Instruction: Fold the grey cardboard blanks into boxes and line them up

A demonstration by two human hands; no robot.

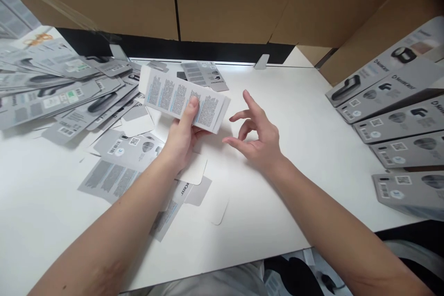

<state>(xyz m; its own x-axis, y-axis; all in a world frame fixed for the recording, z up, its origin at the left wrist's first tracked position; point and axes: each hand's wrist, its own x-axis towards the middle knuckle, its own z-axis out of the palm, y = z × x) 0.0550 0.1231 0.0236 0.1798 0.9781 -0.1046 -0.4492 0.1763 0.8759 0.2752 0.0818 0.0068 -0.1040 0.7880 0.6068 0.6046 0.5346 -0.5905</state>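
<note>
My left hand [183, 136] grips a grey printed carton [173, 97], its thumb across a side covered with columns of small text. The carton is tilted, raised over the table, and a pale flap shows at its left end. Just off the carton's right end is my right hand [260, 134], holding nothing, with its fingers apart and partly curled. Beneath my left hand and forearm lie flat, unfolded carton blanks [118, 166] with printed text, a QR code and white flaps. My left forearm hides part of them.
A spread pile of flat carton blanks [62, 88] covers the left of the white table [277, 212]. Several folded cartons [398, 125] stand in a row at the right. Large brown cardboard [236, 4] walls the back, and another blank [204, 74] lies near it.
</note>
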